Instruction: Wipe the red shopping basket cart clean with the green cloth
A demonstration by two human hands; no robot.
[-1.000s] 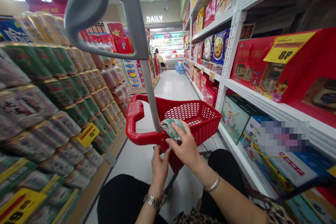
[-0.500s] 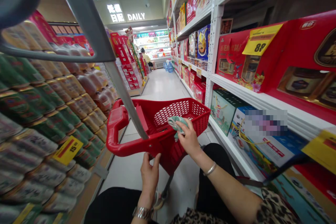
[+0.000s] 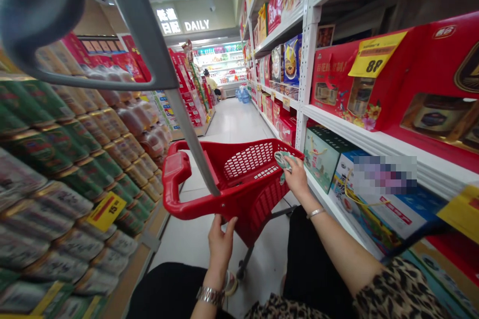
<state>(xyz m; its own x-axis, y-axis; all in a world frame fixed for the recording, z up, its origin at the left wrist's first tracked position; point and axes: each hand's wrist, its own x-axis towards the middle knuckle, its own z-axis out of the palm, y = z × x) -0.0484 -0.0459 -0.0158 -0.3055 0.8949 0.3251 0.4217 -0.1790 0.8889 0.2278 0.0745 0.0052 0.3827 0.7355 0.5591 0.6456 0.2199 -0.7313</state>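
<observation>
The green and white cloth (image 3: 280,159) is up at the far right end of the red basket (image 3: 247,214), against its top edge. It sits under and just past the fingers of the right hand (image 3: 298,178), and a bit of it hangs down on the near side. The right hand is bent over the cloth and has hold of it, with little space left inside. A silver bangle (image 3: 315,213) is on that wrist.

The left hand (image 3: 221,239) is well apart from the cloth, low down by the near side of the basket. Its thumb and fingers point up with a small gap between them, and the tips are at the bottom of the red edge. I cannot tell if it grips anything. A metal watch (image 3: 210,295) is on that wrist.

A gray pole (image 3: 194,139) leans up from the basket to a big gray handle (image 3: 164,52). On the left are piles of cans (image 3: 88,159). On the right, white shelves (image 3: 310,55) hold boxes. Far down the shiny floor (image 3: 234,122) is a person (image 3: 212,83) near blue bottles (image 3: 244,94).
</observation>
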